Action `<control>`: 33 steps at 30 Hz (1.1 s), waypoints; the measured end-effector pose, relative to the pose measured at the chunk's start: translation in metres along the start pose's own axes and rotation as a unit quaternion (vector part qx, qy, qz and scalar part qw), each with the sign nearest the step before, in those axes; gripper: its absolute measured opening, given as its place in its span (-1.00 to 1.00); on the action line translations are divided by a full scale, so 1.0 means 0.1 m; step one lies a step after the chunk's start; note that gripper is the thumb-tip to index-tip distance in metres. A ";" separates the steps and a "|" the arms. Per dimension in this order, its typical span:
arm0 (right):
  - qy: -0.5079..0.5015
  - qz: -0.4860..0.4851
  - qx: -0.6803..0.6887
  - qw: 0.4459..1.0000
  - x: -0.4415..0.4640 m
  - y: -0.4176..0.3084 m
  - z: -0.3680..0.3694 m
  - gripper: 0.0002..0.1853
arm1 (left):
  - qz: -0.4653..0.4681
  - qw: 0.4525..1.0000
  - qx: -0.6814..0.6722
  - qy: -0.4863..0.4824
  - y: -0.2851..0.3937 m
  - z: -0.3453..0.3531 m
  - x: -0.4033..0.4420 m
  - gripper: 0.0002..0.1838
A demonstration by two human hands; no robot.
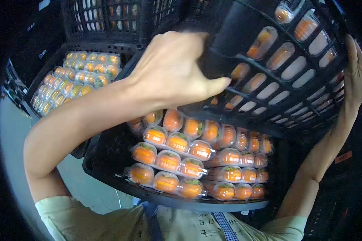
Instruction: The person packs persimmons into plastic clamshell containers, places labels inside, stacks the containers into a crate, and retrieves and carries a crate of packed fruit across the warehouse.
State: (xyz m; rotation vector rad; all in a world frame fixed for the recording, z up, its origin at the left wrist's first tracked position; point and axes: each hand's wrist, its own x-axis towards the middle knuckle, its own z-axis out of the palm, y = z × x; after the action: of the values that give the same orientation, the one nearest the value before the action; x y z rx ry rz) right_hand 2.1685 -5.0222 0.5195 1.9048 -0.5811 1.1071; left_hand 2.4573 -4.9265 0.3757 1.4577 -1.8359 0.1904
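My left hand is closed on the near left side of a black slotted plastic crate, thumb pointing right and fingers partly hidden. At the far right, my right hand grips the same crate's opposite side, with its fingertips hidden. The crate is tilted above a lower black crate. Orange fruit in clear packs shows through its slots. In the lower crate, clear plastic packs of orange fruit, some with green leaves, lie in rows, their far part covered by the upper crate.
At the left stands another black crate with clear packs of orange fruit. Behind it rises a slotted black crate wall. Pale green floor shows at the left. Dark stacked surfaces border the right side.
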 end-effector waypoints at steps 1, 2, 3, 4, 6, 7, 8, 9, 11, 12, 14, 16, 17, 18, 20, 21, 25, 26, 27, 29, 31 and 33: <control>0.023 0.037 0.037 0.998 0.05 -0.27 -0.08 -0.49 | 0.021 0.999 0.036 0.013 0.02 -0.02 -0.06 -0.56; 0.030 -0.032 0.027 0.999 0.08 -0.19 -0.08 -0.59 | 0.038 0.999 0.003 0.013 0.03 -0.05 -0.16 -0.57; 0.038 -0.102 0.017 0.994 0.10 -0.10 -0.08 -0.67 | 0.059 0.998 -0.032 0.013 0.04 -0.06 -0.28 -0.58; 0.047 -0.170 0.006 0.984 0.13 -0.02 -0.07 -0.73 | 0.035 0.996 -0.071 0.035 0.03 -0.05 -0.35 -0.59; 0.005 -0.290 -0.187 0.938 0.07 -0.04 -0.25 -0.80 | -0.011 0.996 -0.086 0.019 -0.02 -0.14 -0.44 -0.59; 0.014 -0.260 -0.131 0.957 0.04 -0.18 -0.28 -0.79 | -0.038 0.998 -0.053 -0.008 -0.06 -0.25 -0.46 -0.59; 0.050 -0.220 -0.014 0.974 0.14 -0.56 -0.25 -0.78 | -0.039 0.995 -0.087 0.005 -0.13 -0.26 -0.50 -0.60; 0.069 -0.211 0.034 0.974 0.22 -0.75 -0.24 -0.77 | -0.043 0.991 -0.123 0.018 -0.19 -0.26 -0.52 -0.61; 0.041 -0.148 0.013 0.988 0.25 -0.78 -0.25 -0.75 | -0.064 0.990 -0.127 -0.008 -0.10 -0.37 -0.50 -0.64; 0.014 -0.104 -0.019 0.994 0.23 -0.76 -0.28 -0.75 | -0.056 0.988 -0.144 -0.008 -0.11 -0.37 -0.50 -0.65; -0.022 -0.023 -0.049 0.998 0.14 -0.60 -0.44 -0.78 | -0.047 0.982 -0.183 -0.020 -0.16 -0.39 -0.48 -0.68; -0.004 0.074 -0.020 0.997 0.08 -0.60 -0.53 -0.75 | 0.013 0.987 -0.162 -0.016 0.03 -0.48 -0.47 -0.71; 0.047 0.063 0.031 0.996 0.09 -0.58 -0.53 -0.74 | 0.034 0.981 -0.191 0.004 0.06 -0.51 -0.52 -0.70; 0.096 0.045 0.080 0.991 0.12 -0.58 -0.53 -0.72 | 0.077 0.985 -0.157 0.007 0.06 -0.60 -0.56 -0.66; 0.096 0.036 0.081 0.991 0.11 -0.57 -0.54 -0.71 | 0.069 0.979 -0.191 0.033 0.05 -0.58 -0.70 -0.59; 0.101 0.039 0.077 0.991 0.07 -0.58 -0.59 -0.71 | 0.032 0.966 -0.249 0.060 0.04 -0.52 -0.77 -0.56; 0.084 -0.018 0.062 0.994 0.09 -0.65 -0.76 -0.73 | 0.029 0.985 -0.171 0.010 0.03 -0.62 -0.83 -0.58; 0.069 -0.049 0.058 0.995 0.14 -0.68 -0.77 -0.72 | 0.037 0.989 -0.139 -0.037 0.07 -0.70 -0.82 -0.59; 0.068 -0.071 0.072 0.993 0.21 -0.85 -0.74 -0.70 | 0.055 0.987 -0.095 -0.114 0.15 -0.81 -0.79 -0.64; 0.069 -0.094 0.068 0.991 0.29 -1.13 -0.70 -0.61 | 0.010 0.992 -0.123 -0.039 0.14 -0.71 -0.87 -0.72; 0.068 -0.061 0.026 0.995 0.24 -1.16 -0.76 -0.58 | 0.007 0.992 -0.121 0.031 0.13 -0.64 -0.91 -0.72; 0.078 -0.049 0.003 0.996 0.22 -1.17 -0.85 -0.56 | 0.021 0.991 -0.130 0.034 0.17 -0.67 -0.96 -0.68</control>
State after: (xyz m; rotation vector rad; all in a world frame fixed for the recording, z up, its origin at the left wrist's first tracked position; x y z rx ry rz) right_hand 2.2233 -4.8864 0.5099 1.8122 -0.3930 1.1811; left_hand 2.4787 -4.8102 0.3668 1.2178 -1.7639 0.0202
